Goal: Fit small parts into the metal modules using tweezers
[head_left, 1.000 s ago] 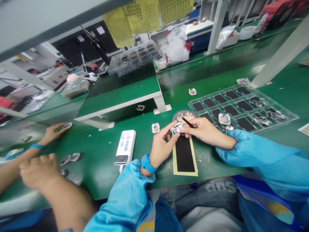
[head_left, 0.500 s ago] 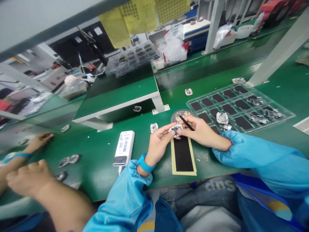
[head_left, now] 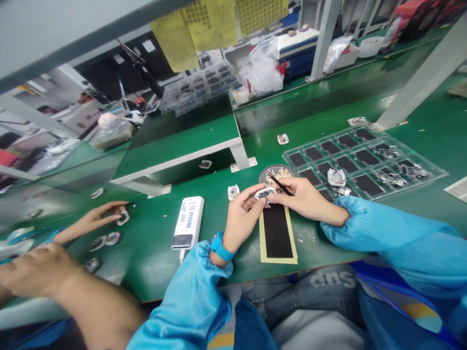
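Observation:
Between my hands is a small white square housing (head_left: pixel 261 193) with grey and dark parts inside, held over the top end of a black pad on yellow backing (head_left: pixel 278 238). My left hand (head_left: pixel 240 216) grips its left side with thumb and fingers closed. My right hand (head_left: pixel 306 199) is closed on a slim black stick-like tool (head_left: pixel 280 184), and its thumb touches the housing's right edge. The tool's lower end is hidden in the fingers. Just beyond the fingers lies a round grey perforated dish (head_left: pixel 270 171) holding small beige pieces. Another white housing (head_left: pixel 233 192) rests left of it.
A clear compartment tray (head_left: pixel 401 182) with black pads and parts sits right, a housing (head_left: pixel 336 178) on it. A white power bank (head_left: pixel 188 221) with a cable lies left. A co-worker's hand (head_left: pixel 105 216) touches a housing farther left. A raised green shelf (head_left: pixel 182 131) stands behind.
My hands have barely moved and keep hold of the housing and the tool. At left, a co-worker's hand has reached rightward to a white housing; the other forearm has shifted left.

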Tool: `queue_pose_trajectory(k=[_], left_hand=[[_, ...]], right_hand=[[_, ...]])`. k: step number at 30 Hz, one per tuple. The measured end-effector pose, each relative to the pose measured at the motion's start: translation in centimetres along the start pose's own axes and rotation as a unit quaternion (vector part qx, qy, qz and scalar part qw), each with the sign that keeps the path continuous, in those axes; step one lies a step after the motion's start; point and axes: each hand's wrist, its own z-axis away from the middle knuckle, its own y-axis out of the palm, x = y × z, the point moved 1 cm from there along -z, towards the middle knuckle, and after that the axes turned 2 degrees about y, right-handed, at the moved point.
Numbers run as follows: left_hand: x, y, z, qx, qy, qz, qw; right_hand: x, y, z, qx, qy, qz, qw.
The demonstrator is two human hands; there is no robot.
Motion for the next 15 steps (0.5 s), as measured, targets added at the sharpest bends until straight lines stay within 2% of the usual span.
queue_pose_trajectory(k=[5, 9, 12, 15], left_hand=[[0.1, 0.0, -0.1, -0.023, 0.006, -0.02, 1.0], [-0.2, 0.0, -0.3, -0.032, -0.021, 0.007, 0.999], [-0.3, -0.1, -0.4, -0.047, -0.035, 0.019, 0.998], [-0.3, -0.1, -0.5, -0.059, -0.032, 0.021, 0.998]], right_hand=[[0.0, 0.1, 0.0, 0.001, -0.004, 0.023, 1.0], [-0.2, 0.1, -0.1, 0.0, -0.012, 0.037, 0.999], [0.7, -0.7, 0.2, -0.062, -0.048, 0.095, 0.992], [2.2, -1.9, 0.8, -0.127, -0.116, 0.162, 0.972]])
